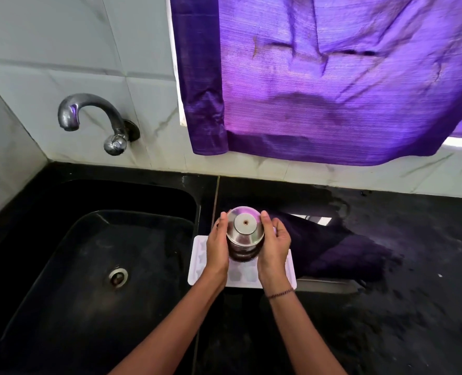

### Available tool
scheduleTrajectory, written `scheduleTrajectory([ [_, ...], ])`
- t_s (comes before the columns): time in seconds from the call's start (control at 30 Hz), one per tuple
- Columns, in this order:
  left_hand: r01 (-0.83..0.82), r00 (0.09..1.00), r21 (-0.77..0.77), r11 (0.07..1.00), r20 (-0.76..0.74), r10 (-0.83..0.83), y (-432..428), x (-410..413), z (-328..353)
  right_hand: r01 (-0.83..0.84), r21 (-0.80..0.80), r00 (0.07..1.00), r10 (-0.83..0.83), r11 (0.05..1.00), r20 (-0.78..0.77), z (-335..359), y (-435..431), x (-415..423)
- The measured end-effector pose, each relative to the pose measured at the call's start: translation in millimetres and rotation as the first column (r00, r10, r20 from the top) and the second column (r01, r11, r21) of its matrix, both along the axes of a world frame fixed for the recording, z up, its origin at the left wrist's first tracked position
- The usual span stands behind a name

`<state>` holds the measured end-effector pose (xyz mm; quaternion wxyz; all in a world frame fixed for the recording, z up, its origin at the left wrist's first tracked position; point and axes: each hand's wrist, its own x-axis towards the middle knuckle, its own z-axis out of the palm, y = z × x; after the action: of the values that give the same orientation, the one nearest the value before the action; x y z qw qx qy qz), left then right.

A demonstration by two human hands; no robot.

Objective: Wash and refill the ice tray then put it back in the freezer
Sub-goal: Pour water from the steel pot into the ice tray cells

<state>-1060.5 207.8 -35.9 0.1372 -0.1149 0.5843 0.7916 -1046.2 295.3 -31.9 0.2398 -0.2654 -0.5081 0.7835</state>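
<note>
Polished, mirror-bright metal vessel [244,230]; matt white plastic ice tray [197,262]; glossy chrome tap [90,110]; speckled black stone counter [400,307]; ribbed purple cloth curtain [332,90] with a sheen.

We read no text, label, brand, number or sign anywhere. Steel container [244,228]: bare metal, no marking we can make out. White ice tray [242,276] at left edge of counter [400,307]: plain. Purple curtain [332,90], tap [89,109]: unmarked.
</note>
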Motion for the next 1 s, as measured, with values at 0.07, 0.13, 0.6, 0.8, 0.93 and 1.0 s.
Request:
scheduleTrajectory([
  [0.07,-0.069,0.996,-0.019,0.997,-0.056,0.068,2.5,-6.0,-0.1,-0.015,0.036,0.999,0.014,0.999,0.037,-1.4,-0.3,-11.7],
  [0.13,-0.101,0.992,-0.042,0.994,-0.082,0.097,4.6,-15.2,-0.6,-0.034,0.054,0.998,0.031,0.998,0.049,-1.5,0.1,-23.8],
  [0.6,-0.122,0.992,-0.067,0.990,0.003,0.123,12.9,-100.1,-20.7,-0.072,-0.042,0.993,0.076,0.997,0.091,-31.8,10.1,-104.1],
  [0.8,-0.042,0.999,-0.066,0.997,0.023,0.044,10.2,-109.3,-28.0,-0.030,-0.013,0.993,0.031,0.999,0.112,-48.6,12.4,-108.5],
  [0.93,0.009,1.000,-0.092,0.996,0.004,-0.009,5.4,-107.6,-24.3,-0.060,0.068,0.994,0.053,0.996,0.097,-50.6,15.9,-106.4],
  [1.0,-0.024,0.997,-0.131,0.991,-0.073,0.014,-3.2,-104.4,-19.7,-0.089,0.124,0.991,0.076,0.988,0.111,-50.1,25.0,-101.6],
])
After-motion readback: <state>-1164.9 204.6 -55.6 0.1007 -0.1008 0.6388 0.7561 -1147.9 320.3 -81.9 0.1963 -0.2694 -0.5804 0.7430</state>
